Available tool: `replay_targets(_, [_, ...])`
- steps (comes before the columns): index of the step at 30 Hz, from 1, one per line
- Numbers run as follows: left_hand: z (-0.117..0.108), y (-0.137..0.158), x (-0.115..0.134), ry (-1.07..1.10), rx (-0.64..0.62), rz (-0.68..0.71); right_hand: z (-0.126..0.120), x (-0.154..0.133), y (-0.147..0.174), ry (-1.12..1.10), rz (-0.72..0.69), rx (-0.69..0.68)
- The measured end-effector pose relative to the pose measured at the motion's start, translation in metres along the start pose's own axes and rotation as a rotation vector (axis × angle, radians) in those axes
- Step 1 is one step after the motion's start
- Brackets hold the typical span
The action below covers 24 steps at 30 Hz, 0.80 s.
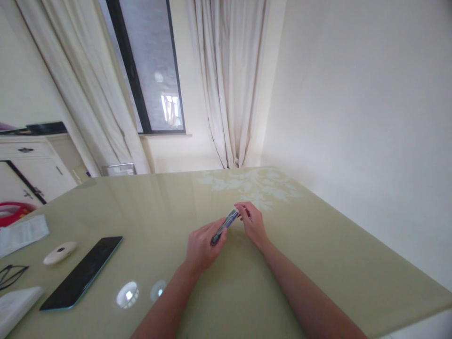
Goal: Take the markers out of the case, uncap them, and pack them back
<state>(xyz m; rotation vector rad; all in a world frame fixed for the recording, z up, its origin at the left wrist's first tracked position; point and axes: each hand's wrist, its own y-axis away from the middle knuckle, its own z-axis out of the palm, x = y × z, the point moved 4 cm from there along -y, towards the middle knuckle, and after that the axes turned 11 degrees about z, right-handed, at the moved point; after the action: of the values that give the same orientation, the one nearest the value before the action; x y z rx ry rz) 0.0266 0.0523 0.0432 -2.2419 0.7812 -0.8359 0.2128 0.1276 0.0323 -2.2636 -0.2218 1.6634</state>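
Above the middle of the table, my left hand (204, 246) is closed around a slim blue-and-grey stick-shaped item (230, 218). It lies slantwise, with its dark near end at my left thumb and its far end pointing up and to the right. My right hand (253, 220) is at that far end, fingers curled together in a pinch. Whether those fingertips grip the item's tip or some small part of it is too small to make out. The item's exact kind does not show clearly.
On the table's (148, 207) left side lie a dark phone (83, 273), an oval cream-coloured case (60, 253), black-framed glasses (12, 275), a white box-like object (17, 306) and a pale packet (23, 234). A red object (16, 213) sits behind them. A wall (363, 117) borders the right side.
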Motion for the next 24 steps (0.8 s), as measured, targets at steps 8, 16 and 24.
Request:
replay_targets(8, [-0.001, -0.006, -0.012, 0.398, 0.171, -0.261, 0.011, -0.002, 0.005, -0.017, 0.078, -0.070])
replay_targets(16, [-0.006, -0.001, -0.045, 0.286, 0.364, -0.504, 0.009, 0.023, -0.006, -0.148, 0.229, -0.064])
replay_targets(24, [-0.003, 0.009, -0.074, 0.112, 0.231, -0.549, -0.022, 0.051, -0.025, -0.031, 0.293, 0.177])
